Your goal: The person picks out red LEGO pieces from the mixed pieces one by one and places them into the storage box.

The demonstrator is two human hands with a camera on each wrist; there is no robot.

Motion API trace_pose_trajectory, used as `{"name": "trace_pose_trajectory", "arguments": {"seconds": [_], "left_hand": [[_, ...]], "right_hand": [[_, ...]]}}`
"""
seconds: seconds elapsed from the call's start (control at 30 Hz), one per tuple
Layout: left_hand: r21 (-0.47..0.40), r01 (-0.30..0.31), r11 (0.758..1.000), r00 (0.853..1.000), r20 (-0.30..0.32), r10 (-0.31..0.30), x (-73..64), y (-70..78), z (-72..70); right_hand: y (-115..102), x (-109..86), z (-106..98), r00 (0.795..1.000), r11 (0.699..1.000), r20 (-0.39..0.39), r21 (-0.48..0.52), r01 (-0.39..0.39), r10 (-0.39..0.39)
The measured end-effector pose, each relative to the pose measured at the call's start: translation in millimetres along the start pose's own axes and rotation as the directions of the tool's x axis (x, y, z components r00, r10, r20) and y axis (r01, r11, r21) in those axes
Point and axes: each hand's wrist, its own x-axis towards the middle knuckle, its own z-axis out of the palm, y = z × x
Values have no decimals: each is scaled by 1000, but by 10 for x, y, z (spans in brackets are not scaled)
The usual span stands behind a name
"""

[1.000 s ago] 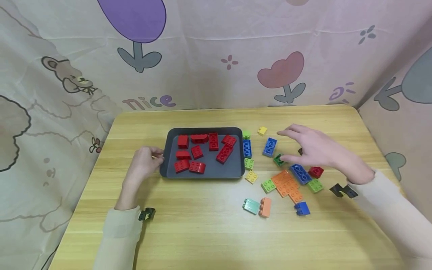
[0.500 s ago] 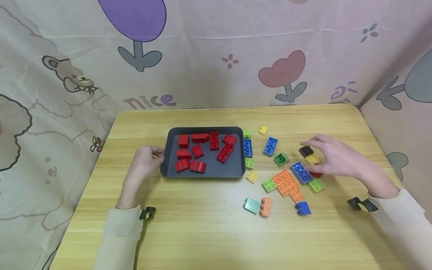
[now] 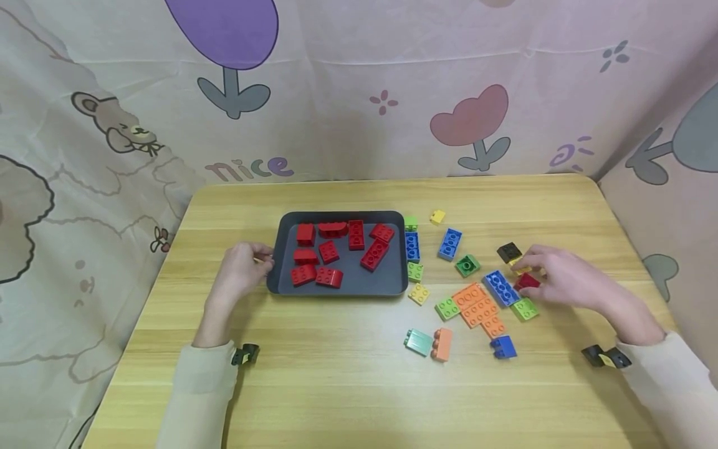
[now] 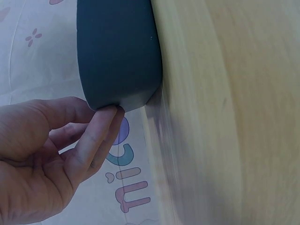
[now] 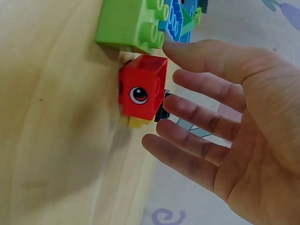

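My left hand (image 3: 242, 267) pinches the left end of a dark grey tray (image 3: 359, 289) between thumb and fingers. Close up in the left wrist view, the fingertips (image 4: 104, 115) meet the tray's end wall (image 4: 119, 51). Several red building bricks (image 3: 328, 252) lie inside that tray. At the right, my right hand (image 3: 566, 280) hovers with spread fingers over a red brick (image 3: 526, 283). The right wrist view shows this brick (image 5: 144, 89) with a printed eye on its side; thumb and fingers stand apart from it. A yellow brick (image 3: 520, 267) is partly hidden behind the fingers.
Around the red brick lie a black brick (image 3: 509, 252), a blue one (image 3: 501, 288) and a lime green one (image 3: 525, 308). Orange bricks (image 3: 478, 307) sit left of them. More bricks line the tray's right side. A patterned cloth (image 3: 359, 125) hangs behind the table.
My right hand has moved right and nearer to me, from above the green brick to the red brick, and lowered. The left hand and the tray have stayed in place.
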Motion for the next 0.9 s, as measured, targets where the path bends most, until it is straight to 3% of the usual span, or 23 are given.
{"name": "trace_pose_trajectory", "arguments": {"seconds": [0.9], "left_hand": [[6,-2,1000,1000,-8,2,-5,10,-2]], "right_hand": [[13,-22,93,998,999,-44,3,49,-49]]}}
